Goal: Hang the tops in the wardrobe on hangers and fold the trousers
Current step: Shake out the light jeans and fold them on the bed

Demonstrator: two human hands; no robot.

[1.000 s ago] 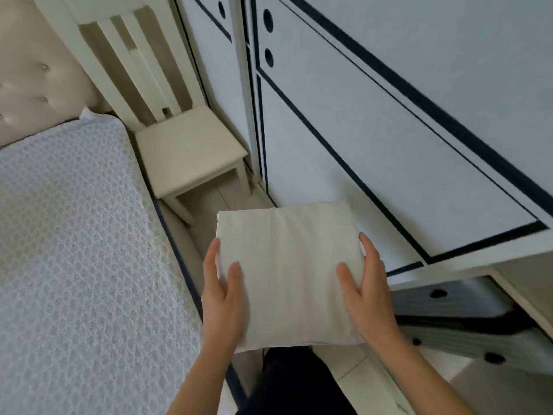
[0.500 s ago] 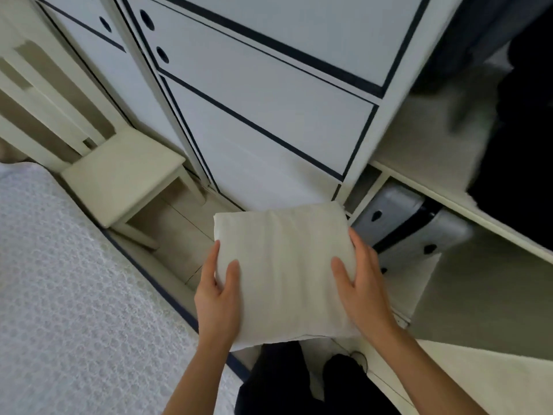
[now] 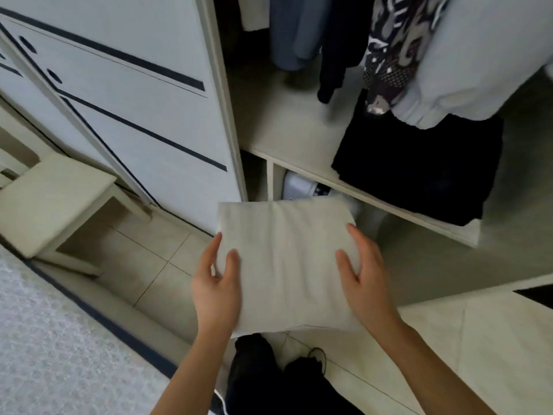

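Both hands grip the folded trousers (image 3: 284,265): left hand (image 3: 217,290) at the left edge, right hand (image 3: 363,277) at the right, thumbs on top. The trousers are held above the floor (image 3: 143,265), before the wardrobe shelf (image 3: 287,136).

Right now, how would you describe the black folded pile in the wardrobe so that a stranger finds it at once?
Look into the open wardrobe, at the pale shelf under the hanging clothes. The black pile lies on the right part of that shelf, below a patterned garment. It alone lies flat and folded; its neighbours hang.
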